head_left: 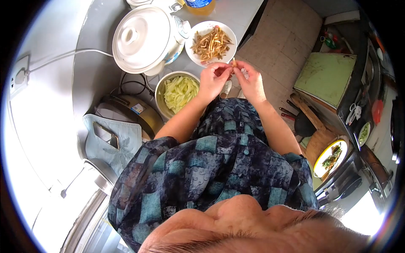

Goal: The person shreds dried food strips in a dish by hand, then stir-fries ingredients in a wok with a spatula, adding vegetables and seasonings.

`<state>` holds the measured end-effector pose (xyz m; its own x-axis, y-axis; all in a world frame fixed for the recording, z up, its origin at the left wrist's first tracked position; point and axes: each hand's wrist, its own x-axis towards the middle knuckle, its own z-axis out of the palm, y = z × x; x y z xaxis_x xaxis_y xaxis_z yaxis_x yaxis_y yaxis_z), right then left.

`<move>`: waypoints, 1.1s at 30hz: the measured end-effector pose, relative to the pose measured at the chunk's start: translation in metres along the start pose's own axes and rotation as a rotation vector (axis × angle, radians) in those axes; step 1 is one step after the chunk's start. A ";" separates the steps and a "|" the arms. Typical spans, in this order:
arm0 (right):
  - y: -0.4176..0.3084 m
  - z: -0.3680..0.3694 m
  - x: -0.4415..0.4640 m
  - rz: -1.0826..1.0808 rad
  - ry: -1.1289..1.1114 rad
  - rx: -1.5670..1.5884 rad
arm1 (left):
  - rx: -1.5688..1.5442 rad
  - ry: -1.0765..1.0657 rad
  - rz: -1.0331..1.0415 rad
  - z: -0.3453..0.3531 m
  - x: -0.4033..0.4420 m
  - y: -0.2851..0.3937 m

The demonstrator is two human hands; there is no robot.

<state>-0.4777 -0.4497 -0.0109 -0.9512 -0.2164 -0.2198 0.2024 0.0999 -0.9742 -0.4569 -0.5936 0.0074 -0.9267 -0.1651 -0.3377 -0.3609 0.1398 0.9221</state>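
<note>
My left hand [215,80] and my right hand [250,81] meet in front of me, fingertips pinched together. Between them is a small brownish piece with a pale tip [234,63], too small to name surely. Something whitish [244,73] shows inside my right fingers. Just beyond my hands stands a white bowl [196,56] holding thin brown strips [213,44]. Left of my left forearm, a metal pot [159,95] contains pale green sliced vegetable [180,92].
A white lidded electric cooker [141,38] stands at the back left, its cord running to a wall socket [19,78]. Nearer is a dark round appliance [135,110]. On the right are a green-topped surface [325,78], a wooden board [319,145] and a plate of food [331,159].
</note>
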 end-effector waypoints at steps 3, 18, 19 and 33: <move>-0.008 -0.001 0.000 0.096 -0.040 0.076 | -0.046 -0.026 -0.044 -0.003 0.000 0.000; 0.005 -0.009 0.003 0.396 -0.204 1.050 | -0.537 -0.154 -0.234 -0.008 -0.001 0.012; 0.005 -0.010 0.003 0.404 -0.196 1.056 | -0.540 -0.145 -0.231 -0.007 -0.002 0.011; 0.050 0.027 0.043 0.270 0.056 0.215 | 0.538 -0.224 0.065 0.008 -0.034 -0.051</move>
<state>-0.5026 -0.4803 -0.0710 -0.8667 -0.1559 -0.4738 0.4873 -0.0615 -0.8711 -0.4076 -0.5878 -0.0298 -0.9271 0.0627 -0.3696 -0.2511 0.6282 0.7364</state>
